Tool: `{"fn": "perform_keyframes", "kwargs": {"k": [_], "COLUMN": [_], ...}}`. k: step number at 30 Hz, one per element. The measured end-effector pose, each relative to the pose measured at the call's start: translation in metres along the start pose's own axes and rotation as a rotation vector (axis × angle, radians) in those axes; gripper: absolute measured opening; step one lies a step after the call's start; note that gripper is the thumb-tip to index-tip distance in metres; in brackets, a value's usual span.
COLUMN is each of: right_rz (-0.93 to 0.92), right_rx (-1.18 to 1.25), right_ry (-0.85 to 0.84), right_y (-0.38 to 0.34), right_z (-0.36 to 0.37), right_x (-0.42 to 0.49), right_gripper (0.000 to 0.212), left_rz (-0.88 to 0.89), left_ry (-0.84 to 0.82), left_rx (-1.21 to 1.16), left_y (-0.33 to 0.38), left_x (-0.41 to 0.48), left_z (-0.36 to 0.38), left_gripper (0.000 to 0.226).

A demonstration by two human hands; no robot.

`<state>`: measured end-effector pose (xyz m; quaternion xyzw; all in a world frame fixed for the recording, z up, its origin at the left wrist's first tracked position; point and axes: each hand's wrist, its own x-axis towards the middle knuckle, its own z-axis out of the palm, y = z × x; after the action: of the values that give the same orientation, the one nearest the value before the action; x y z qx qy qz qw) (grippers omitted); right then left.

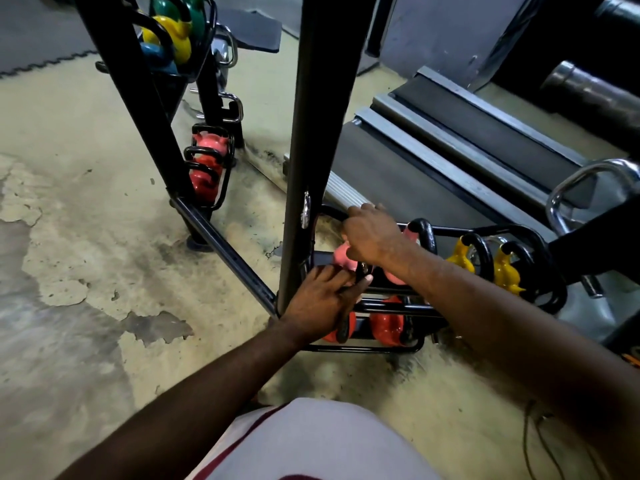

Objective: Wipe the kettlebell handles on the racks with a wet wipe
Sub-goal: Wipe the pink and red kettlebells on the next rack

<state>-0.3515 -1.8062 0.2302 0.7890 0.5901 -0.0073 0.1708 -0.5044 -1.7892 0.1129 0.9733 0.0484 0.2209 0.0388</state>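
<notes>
Right hand (372,233) clenched round kettlebell (343,255) handle (330,212); left hand (322,299) fingers straight, resting on rack (391,307). Kettlebell judged heavy, rigid; handle the sound hold. Wipe unseen

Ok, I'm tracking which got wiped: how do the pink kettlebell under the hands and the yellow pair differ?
The pink kettlebell has the right hand curled over it; the yellow kettlebells are untouched. The pink kettlebell sits beside the black post, the yellow kettlebells farther right. Both have black handles, on one rack.
</notes>
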Motion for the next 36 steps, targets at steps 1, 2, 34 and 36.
{"fn": "perform_keyframes", "kwargs": {"k": [1,2,34,36], "right_rz": [-0.018,-0.017,0.663,0.615], "right_rx": [0.014,0.074,1.138,0.797], "right_ry": [-0.003,0.008,0.731,0.777], "right_y": [0.002,0.005,-0.049,-0.046], "right_z": [-0.003,-0.002,0.088,0.081], "right_x": [-0.002,-0.005,-0.075,-0.057], "right_gripper": [0.031,0.030,0.016,0.013], "left_rz": [-0.015,-0.030,-0.759,-0.746], "left_ry": [-0.026,-0.043,-0.008,0.002], "left_rx": [-0.010,-0.029,-1.090,-1.093], "left_y": [0.000,-0.001,-0.045,-0.045], "left_x": [-0.001,-0.003,0.125,0.131], "left_z": [0.002,0.003,-0.003,-0.004], "left_gripper": [0.069,0.073,0.024,0.023]}}
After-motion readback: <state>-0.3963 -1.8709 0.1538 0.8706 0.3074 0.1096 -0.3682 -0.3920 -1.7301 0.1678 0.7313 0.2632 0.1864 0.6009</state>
